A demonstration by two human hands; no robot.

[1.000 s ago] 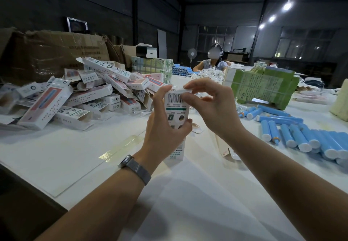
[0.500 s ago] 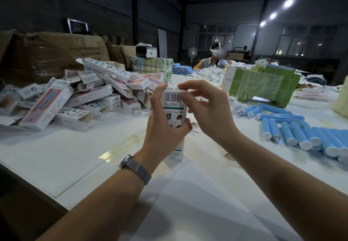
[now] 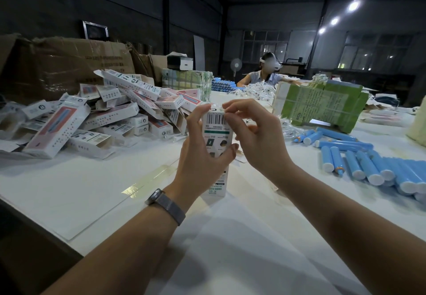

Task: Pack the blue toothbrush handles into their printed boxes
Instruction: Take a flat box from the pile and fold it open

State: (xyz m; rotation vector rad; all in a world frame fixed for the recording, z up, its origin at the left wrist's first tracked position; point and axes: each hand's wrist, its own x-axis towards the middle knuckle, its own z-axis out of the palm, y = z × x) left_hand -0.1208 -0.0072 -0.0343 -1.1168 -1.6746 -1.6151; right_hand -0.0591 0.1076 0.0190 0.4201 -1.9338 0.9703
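A white printed box with a barcode stands upright on the white table, its lower end touching the tabletop. My left hand is wrapped around its middle. The fingertips of my right hand pinch the box's top end at the flap. What is inside the box is hidden. Several blue toothbrush handles with white end caps lie in a row to the right. A heap of printed boxes, some with open flaps, lies at the left.
A green wrapped bundle stands behind the handles. Brown cartons line the far left, and another green bundle sits behind the heap. A person sits at the table's far end, next to more blue handles.
My right fingers have come down onto the top flap of the box. The left hand keeps the same hold.
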